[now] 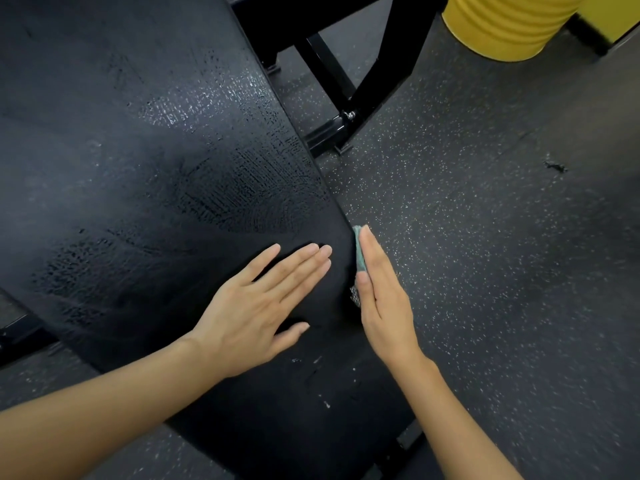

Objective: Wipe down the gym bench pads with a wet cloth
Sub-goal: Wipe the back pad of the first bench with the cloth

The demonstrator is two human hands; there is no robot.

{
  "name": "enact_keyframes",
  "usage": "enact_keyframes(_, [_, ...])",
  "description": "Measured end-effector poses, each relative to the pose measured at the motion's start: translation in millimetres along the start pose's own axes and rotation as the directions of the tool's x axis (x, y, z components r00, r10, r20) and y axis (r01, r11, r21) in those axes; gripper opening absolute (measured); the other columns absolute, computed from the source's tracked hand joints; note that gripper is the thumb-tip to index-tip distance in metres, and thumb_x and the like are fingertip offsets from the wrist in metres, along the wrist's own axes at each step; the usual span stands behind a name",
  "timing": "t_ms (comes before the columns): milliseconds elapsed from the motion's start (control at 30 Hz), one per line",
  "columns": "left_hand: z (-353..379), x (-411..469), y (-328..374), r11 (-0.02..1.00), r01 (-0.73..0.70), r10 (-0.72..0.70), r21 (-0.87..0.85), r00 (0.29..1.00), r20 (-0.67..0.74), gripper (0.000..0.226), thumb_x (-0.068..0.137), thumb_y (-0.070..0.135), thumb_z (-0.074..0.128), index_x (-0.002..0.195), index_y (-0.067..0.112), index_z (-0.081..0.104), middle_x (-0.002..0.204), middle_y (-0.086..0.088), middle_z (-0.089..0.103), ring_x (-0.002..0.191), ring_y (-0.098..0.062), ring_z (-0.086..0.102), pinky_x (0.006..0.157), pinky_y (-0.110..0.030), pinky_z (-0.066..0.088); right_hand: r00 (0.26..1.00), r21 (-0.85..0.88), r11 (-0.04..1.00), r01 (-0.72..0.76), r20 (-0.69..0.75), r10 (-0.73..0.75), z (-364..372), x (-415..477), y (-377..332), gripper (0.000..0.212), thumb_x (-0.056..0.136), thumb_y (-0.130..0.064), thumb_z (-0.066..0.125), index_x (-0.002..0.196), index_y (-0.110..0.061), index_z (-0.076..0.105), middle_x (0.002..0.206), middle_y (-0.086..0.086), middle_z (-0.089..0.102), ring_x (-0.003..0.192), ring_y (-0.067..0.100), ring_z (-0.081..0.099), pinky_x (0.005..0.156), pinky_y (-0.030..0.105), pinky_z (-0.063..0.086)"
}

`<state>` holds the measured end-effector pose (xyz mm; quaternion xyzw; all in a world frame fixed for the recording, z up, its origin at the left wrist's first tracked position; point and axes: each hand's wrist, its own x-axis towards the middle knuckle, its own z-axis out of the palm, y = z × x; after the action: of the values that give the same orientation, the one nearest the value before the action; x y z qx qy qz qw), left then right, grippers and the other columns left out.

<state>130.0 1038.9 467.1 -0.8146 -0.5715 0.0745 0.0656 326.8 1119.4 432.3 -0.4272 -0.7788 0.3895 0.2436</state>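
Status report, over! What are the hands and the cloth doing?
Left hand flat on bench pad. Right hand presses teal cloth against pad's side edge. Wet streaks on top. Nothing blocking.

The wide black padded vinyl counter (145, 168) runs diagonally, with wet, beaded streaks toward its far right edge and near its left edge. A left hand (256, 306) lies flat on it close to the right edge, fingers straight. A right hand (384, 306) presses a teal cloth (358, 254) against that edge's side. The dark speckled rubber floor (485, 237) carries the counter's black metal frame (388, 74) and a yellow ribbed drum (502, 26).
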Motion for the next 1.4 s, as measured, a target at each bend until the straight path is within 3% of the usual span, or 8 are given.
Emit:
enact_keyframes(233, [-3.7,-2.5,-13.2,1.000,-0.010,0.010,0.014,1.000,0.013,0.076,0.096,0.051,0.029,0.156,0.006,0.020,0.166,-0.007,0.013,0.153,-0.019,0.012,0.122,-0.042,0.012,0.984,0.105,0.989,-0.100,-0.136,0.114,17.5,17.3,-17.5,0.047,0.105,-0.036,0.026,0.151,-0.026,0.031,0.154,-0.020,0.032,0.145,0.003,0.026,0.118,0.034,0.027])
enact_keyframes(433, [-1.6,-1.9,-14.1,1.000,-0.010,0.010,0.007,1.000,0.018,0.076,0.096,0.051,0.029,0.156,0.006,0.020,0.165,-0.009,0.014,0.153,-0.020,0.011,0.123,-0.043,0.008,0.988,0.151,0.989,0.003,-0.151,0.020,22.9,71.3,-50.0,0.043,0.107,-0.023,0.032,0.149,-0.018,0.038,0.153,-0.005,0.041,0.144,0.011,0.033,0.117,0.038,0.031])
enact_keyframes(633, [-1.6,-1.0,-15.4,1.000,-0.015,0.015,-0.017,1.000,0.002,0.075,0.095,0.050,0.031,0.155,0.006,0.022,0.163,-0.010,0.020,0.152,-0.020,0.013,0.123,-0.042,0.007,0.992,0.085,0.994,0.070,-0.109,-0.060,20.4,90.5,-56.3,0.043,0.107,-0.020,0.033,0.150,-0.015,0.037,0.155,-0.002,0.039,0.144,0.008,0.032,0.117,0.028,0.028])
enact_keyframes(867, [-7.5,-2.4,-27.9,1.000,-0.029,0.029,-0.006,1.000,-0.002,0.078,0.094,0.052,0.030,0.156,0.005,0.020,0.166,-0.009,0.012,0.153,-0.021,0.010,0.123,-0.040,0.007,0.997,0.062,0.997,-0.046,-0.055,0.049,8.8,33.9,-20.7,0.044,0.107,-0.021,0.034,0.151,-0.025,0.033,0.154,-0.017,0.034,0.141,-0.004,0.030,0.111,0.011,0.023])
enact_keyframes(1200, [-35.5,10.8,-93.5,0.995,0.094,-0.090,0.029,0.989,-0.115,0.074,0.096,0.047,0.030,0.155,0.004,0.024,0.164,-0.011,0.017,0.152,-0.024,0.018,0.121,-0.048,0.006,0.983,0.044,0.991,-0.125,-0.128,0.130,15.1,35.3,-28.4,0.041,0.106,-0.028,0.029,0.146,-0.035,0.034,0.149,-0.022,0.038,0.140,-0.005,0.032,0.111,0.010,0.023])
enact_keyframes(1400, [-51.4,18.8,-160.2,0.995,-0.056,0.066,0.085,0.991,-0.118,0.075,0.097,0.053,0.025,0.157,0.008,0.020,0.165,-0.008,0.017,0.152,-0.022,0.017,0.123,-0.050,0.011,0.984,0.061,0.992,-0.108,-0.135,0.116,17.3,64.6,-48.2,0.043,0.106,-0.026,0.030,0.147,-0.021,0.042,0.148,-0.013,0.043,0.136,-0.005,0.036,0.109,0.008,0.023])
